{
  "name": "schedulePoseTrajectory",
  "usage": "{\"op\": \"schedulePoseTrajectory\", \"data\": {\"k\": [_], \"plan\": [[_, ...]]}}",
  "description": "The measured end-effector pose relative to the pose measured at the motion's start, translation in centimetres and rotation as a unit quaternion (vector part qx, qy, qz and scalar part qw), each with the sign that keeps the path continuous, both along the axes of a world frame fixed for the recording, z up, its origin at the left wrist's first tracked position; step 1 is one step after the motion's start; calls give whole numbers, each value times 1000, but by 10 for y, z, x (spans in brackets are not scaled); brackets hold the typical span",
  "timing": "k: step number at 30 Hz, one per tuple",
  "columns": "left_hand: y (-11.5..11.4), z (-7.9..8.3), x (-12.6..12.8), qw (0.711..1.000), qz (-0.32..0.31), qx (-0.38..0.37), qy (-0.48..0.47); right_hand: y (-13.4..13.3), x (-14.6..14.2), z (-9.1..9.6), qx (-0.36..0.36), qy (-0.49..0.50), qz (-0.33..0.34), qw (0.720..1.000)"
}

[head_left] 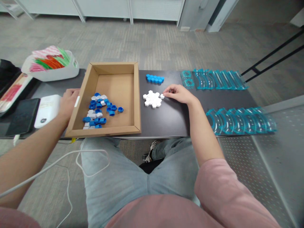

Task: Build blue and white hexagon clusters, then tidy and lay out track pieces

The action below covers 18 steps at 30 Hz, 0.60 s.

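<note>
My right hand (178, 93) pinches a small white hexagonal piece (162, 96) at the right edge of a flat cluster of white hexagonal pieces (152, 99). That cluster lies on the dark table, right of a shallow cardboard box (137, 104). Behind it sits a block of joined blue hexagonal pieces (155, 79). Loose blue pieces (111, 109) and white pieces (91, 113) are heaped in the left part of the box. My left hand (69, 102) rests against the box's left wall; its fingers are partly hidden there, and their grip does not show.
Clear teal curved plastic parts stand in a back row (217, 79) and a front row (239, 121) on the right. At left are a white device (47, 110), a black phone-like slab (23, 116) and a white bin (57, 74) of colourful strips. A white cable (59, 161) crosses my left arm.
</note>
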<state>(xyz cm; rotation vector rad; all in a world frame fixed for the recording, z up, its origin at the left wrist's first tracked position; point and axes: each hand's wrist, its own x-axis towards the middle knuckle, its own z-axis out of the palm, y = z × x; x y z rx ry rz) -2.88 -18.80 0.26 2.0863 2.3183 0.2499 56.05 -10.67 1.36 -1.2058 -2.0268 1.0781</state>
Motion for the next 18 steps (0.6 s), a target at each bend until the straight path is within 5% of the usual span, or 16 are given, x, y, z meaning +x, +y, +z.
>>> {"op": "schedulePoseTrajectory", "data": {"k": [3,18], "plan": [[-1,6,7,998,45,-23,-31,0,1,0,7,-6,5,1000],[-5,12,11,999,24,-14,-29,4,0,-6,34,-17,14,999]]}}
